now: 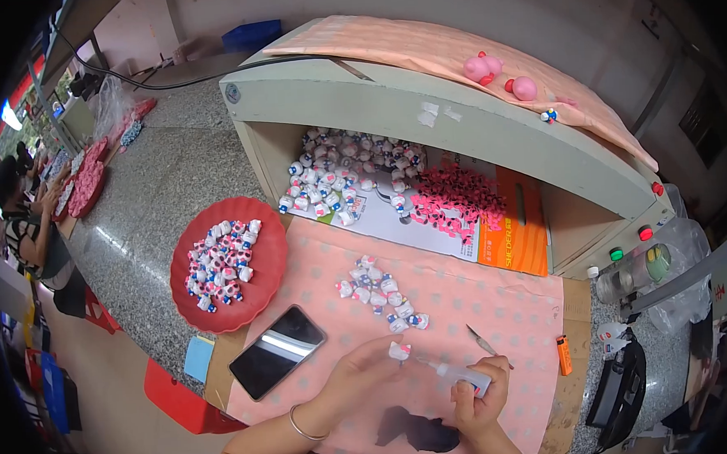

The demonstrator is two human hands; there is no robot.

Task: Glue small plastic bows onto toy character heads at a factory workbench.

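There is room to pass over the pink spotted cloth (499, 298) between the small white figurines (379, 298) and the slim pointed metal tool (479, 338). Leftward, the black rectangular phone (277, 352) and red round plastic bowl (264, 283) block the way.

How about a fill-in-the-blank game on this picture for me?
1. The squeeze bottle is in the person's ____ hand.
2. The bangle circles the person's ____ wrist.
3. The scalloped tray holding small figurines is coloured ____.
4. The smartphone lies with its screen facing ____.

Missing words: right; left; red; up.
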